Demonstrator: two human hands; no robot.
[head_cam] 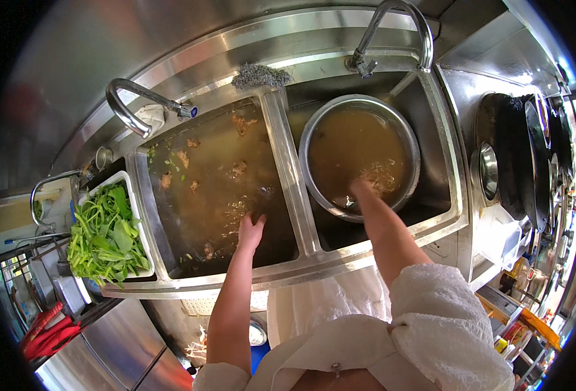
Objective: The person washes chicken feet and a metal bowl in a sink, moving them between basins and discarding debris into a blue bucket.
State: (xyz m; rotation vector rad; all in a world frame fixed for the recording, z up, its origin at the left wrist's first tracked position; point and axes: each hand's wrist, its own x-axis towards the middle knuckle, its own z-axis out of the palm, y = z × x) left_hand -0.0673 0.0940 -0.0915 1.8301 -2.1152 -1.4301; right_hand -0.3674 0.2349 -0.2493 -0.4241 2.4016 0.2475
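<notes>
Brown, murky water (pixel 210 161) fills the left basin of a steel double sink (pixel 312 244), with several brown food pieces (pixel 243 125) and green leaf scraps (pixel 173 162) floating in it. My left hand (pixel 252 229) reaches down to this water near the basin's front, its fingertips partly under the surface. In the right basin stands a round metal bowl (pixel 303 161) of cloudy brown water. My right hand (pixel 362 188) dips into the bowl near its front edge; the fingers are hidden by the water, so I cannot tell what they hold.
A white plastic basket (pixel 149 264) of leafy greens (pixel 107 234) sits left of the sink. Curved taps (pixel 122 110) rise behind both basins. A steel-wool scourer (pixel 261 76) lies on the back ledge. Dark woks (pixel 503 156) and a small metal bowl (pixel 488 171) are at the right.
</notes>
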